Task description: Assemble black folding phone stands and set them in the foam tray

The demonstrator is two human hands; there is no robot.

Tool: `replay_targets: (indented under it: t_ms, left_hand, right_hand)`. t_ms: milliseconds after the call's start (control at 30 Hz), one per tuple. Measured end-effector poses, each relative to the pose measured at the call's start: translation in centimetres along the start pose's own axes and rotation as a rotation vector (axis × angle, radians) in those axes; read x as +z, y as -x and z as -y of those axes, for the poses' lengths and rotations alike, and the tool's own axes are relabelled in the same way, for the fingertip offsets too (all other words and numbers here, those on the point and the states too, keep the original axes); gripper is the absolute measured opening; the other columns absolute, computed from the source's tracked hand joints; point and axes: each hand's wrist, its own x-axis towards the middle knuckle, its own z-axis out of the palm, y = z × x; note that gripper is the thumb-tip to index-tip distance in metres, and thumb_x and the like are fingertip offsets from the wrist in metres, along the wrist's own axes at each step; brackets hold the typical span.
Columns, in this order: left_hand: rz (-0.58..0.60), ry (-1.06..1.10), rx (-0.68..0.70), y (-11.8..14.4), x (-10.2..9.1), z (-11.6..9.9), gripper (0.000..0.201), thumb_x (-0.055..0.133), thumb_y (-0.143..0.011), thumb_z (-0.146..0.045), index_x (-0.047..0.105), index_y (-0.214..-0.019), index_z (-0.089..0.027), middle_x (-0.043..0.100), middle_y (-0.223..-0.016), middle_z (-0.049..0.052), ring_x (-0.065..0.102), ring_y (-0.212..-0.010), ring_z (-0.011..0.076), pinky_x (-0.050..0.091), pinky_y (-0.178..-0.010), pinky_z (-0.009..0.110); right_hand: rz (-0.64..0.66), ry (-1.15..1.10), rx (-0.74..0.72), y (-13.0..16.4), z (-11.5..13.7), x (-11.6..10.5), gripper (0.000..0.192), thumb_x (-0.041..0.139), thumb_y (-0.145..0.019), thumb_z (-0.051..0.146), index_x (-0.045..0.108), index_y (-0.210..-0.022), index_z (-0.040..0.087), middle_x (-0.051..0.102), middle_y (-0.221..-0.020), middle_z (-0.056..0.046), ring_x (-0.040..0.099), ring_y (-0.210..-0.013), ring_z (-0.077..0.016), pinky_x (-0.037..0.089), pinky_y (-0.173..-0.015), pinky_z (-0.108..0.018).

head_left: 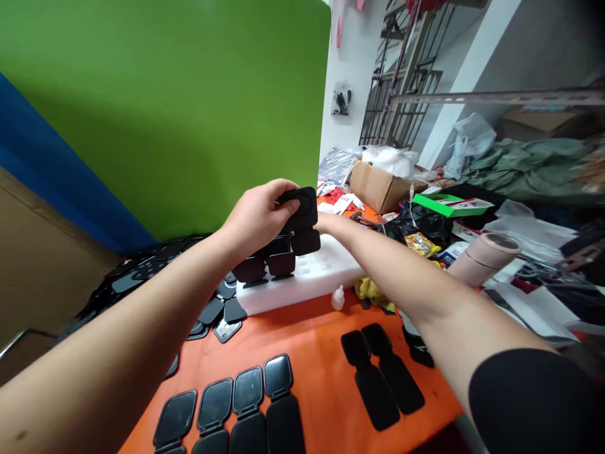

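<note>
In the head view, the left hand (258, 217) has its fingers (283, 186) clenched around a black plastic case (302, 208), holding it above a white foam block (307, 277) that stands on the orange table (321, 353) and carries 3 more black cases (278, 258) upright in its slots. The right hand (326, 222) reaches behind the held case and is mostly hidden, so whether its fingers grasp anything cannot be told. Near the table's front edge lie 4 open black cases (236, 403) side by side, 2 flat black cases (378, 378) sit to their right, and a small white bottle (337, 297) stands just beside the foam block.
</note>
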Motion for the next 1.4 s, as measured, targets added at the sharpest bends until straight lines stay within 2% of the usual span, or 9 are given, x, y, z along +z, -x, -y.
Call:
replay_targets:
  t_ms: [167, 300, 500, 833, 967, 1067, 1133, 1233, 1400]
  left_hand:
    - [-0.029, -0.130, 0.000, -1.8, 2.1, 1.7, 0.024, 0.047, -0.080, -0.031, 0.056, -0.102, -0.024, 0.065, -0.092, -0.001, 0.059, -0.078, 0.0144, 0.043, -0.065, 0.023]
    - [-0.012, -0.215, -0.009, -2.7, 3.6, 2.8, 0.023, 0.046, -0.080, -0.030, 0.058, -0.098, -0.023, 0.066, -0.086, -0.001, 0.060, -0.071, 0.0132, 0.042, -0.061, 0.021]
    - [0.026, -0.393, 0.003, -2.4, 4.2, 3.7, 0.024, 0.050, -0.076, -0.026, 0.059, -0.098, -0.024, 0.066, -0.089, 0.000, 0.059, -0.076, 0.0169, 0.042, -0.063, 0.024]
    - [0.201, -0.657, 0.105, -1.6, 4.7, 3.7, 0.020, 0.049, -0.074, -0.024, 0.069, -0.077, -0.022, 0.063, -0.094, 0.006, 0.055, -0.090, 0.0242, 0.039, -0.078, 0.036]
    - [0.223, -0.672, 0.136, -0.9, 3.5, 1.7, 0.017, 0.055, -0.072, -0.027, 0.069, -0.079, -0.021, 0.061, -0.103, 0.007, 0.051, -0.100, 0.0271, 0.034, -0.088, 0.043]
    - [0.134, -0.615, 0.151, 3.6, 1.2, 0.0, 0.026, 0.044, -0.082, -0.030, 0.062, -0.099, -0.023, 0.053, -0.118, 0.004, 0.045, -0.109, 0.0225, 0.031, -0.094, 0.039]
    - [-0.015, -0.425, 0.137, 9.4, 0.2, -0.3, 0.025, 0.041, -0.085, -0.027, 0.058, -0.102, -0.021, 0.057, -0.108, 0.005, 0.051, -0.100, 0.0184, 0.038, -0.088, 0.033]
    - [0.250, -0.295, 0.026, 20.5, 0.9, 0.6, 0.026, 0.043, -0.084, -0.028, 0.057, -0.105, -0.024, 0.062, -0.102, 0.005, 0.056, -0.093, 0.0178, 0.045, -0.080, 0.031]
    - [0.637, -0.396, -0.257, 33.8, 5.4, 1.7, 0.075, 0.055, -0.073, -0.048, 0.021, -0.137, -0.028, 0.024, -0.143, 0.010, 0.025, -0.128, 0.0303, 0.029, -0.099, 0.049]
  right_hand:
    - [-0.013, 0.051, 0.055, 2.5, 0.2, -2.5, 0.008, 0.058, -0.068, 0.013, 0.063, -0.073, 0.012, 0.065, -0.076, -0.004, 0.054, -0.069, -0.0151, 0.043, -0.062, -0.022]
    - [-0.035, -0.088, -0.027, 4.6, 1.0, -4.7, 0.026, 0.044, -0.075, 0.012, 0.057, -0.097, 0.015, 0.062, -0.085, -0.002, 0.054, -0.067, -0.0113, 0.042, -0.056, -0.019]
    - [-0.161, 0.066, -0.013, 4.5, 0.1, -1.8, 0.010, 0.049, -0.078, 0.023, 0.055, -0.082, 0.015, 0.057, -0.066, 0.001, 0.052, -0.059, -0.0111, 0.039, -0.054, -0.020]
    - [-0.041, 0.192, 0.064, 4.0, -1.9, 0.8, 0.011, 0.051, -0.079, 0.023, 0.059, -0.082, 0.016, 0.060, -0.064, 0.001, 0.053, -0.058, -0.0117, 0.038, -0.057, -0.021]
    - [-0.126, 0.239, 0.128, 6.0, -1.4, 1.7, 0.016, 0.050, -0.081, 0.024, 0.060, -0.090, 0.017, 0.064, -0.083, -0.006, 0.058, -0.077, -0.0181, 0.041, -0.070, -0.027]
    - [-0.251, 0.273, 0.150, 10.9, 0.5, 4.7, 0.026, 0.036, -0.088, 0.025, 0.059, -0.100, 0.018, 0.062, -0.097, -0.009, 0.055, -0.092, -0.0214, 0.039, -0.082, -0.034]
    - [-0.229, 0.276, 0.112, 15.4, 2.7, 8.8, 0.031, 0.032, -0.090, 0.028, 0.057, -0.106, 0.021, 0.062, -0.101, -0.009, 0.055, -0.097, -0.0212, 0.038, -0.087, -0.036]
    - [0.125, 0.269, -0.068, 21.9, 6.1, 16.4, 0.044, 0.045, -0.084, 0.043, 0.045, -0.123, 0.024, 0.052, -0.121, -0.009, 0.046, -0.112, -0.0259, 0.028, -0.099, -0.043]
    - [0.392, 0.290, -0.107, 27.5, 8.6, 24.6, 0.094, 0.050, -0.064, 0.070, 0.021, -0.138, 0.021, 0.009, -0.144, -0.018, 0.009, -0.130, -0.0360, 0.009, -0.101, -0.058]
